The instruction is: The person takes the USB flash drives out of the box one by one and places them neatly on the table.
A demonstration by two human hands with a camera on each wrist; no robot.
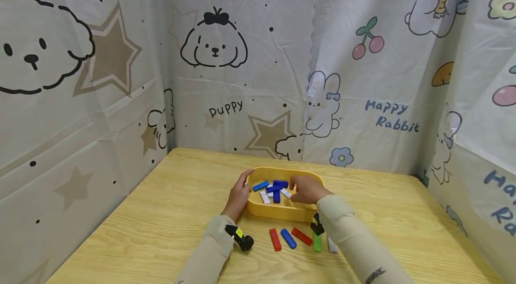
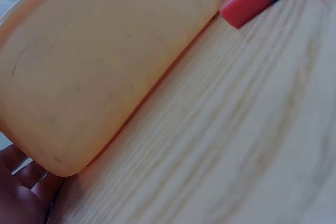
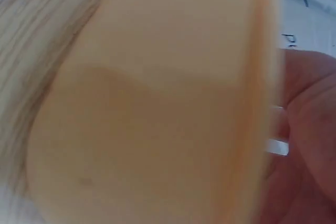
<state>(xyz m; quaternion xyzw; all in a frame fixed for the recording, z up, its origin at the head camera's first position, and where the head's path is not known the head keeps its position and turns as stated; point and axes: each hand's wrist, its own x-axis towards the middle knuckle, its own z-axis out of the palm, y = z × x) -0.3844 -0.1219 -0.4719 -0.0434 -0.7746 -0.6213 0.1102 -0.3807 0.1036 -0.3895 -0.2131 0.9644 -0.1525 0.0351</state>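
A yellow plastic tray (image 1: pixel 278 213) stands on the table. Inside are several small capped sticks that look like USB flash drives: dark blue (image 1: pixel 276 189), lighter blue (image 1: pixel 261 186) and white (image 1: pixel 264 197). My left hand (image 1: pixel 238 196) grips the tray's left end, with fingertips up at the rim. In the left wrist view, fingers (image 2: pixel 29 174) show around the tray's corner. My right hand (image 1: pixel 309 190) is inside the right half, fingers curved with a gap between them, fingertips close to a white stick (image 1: pixel 285 193). In the right wrist view, the tray wall hides most of that hand.
On the table in front of the tray lie more sticks: two red (image 1: pixel 275 239) (image 1: pixel 302 236), a blue one (image 1: pixel 288 238), a green one (image 1: pixel 317 243) and a whitish one (image 1: pixel 332 244) partly behind the right sleeve. Patterned cloth (image 1: pixel 242 96) hangs behind and along the sides.
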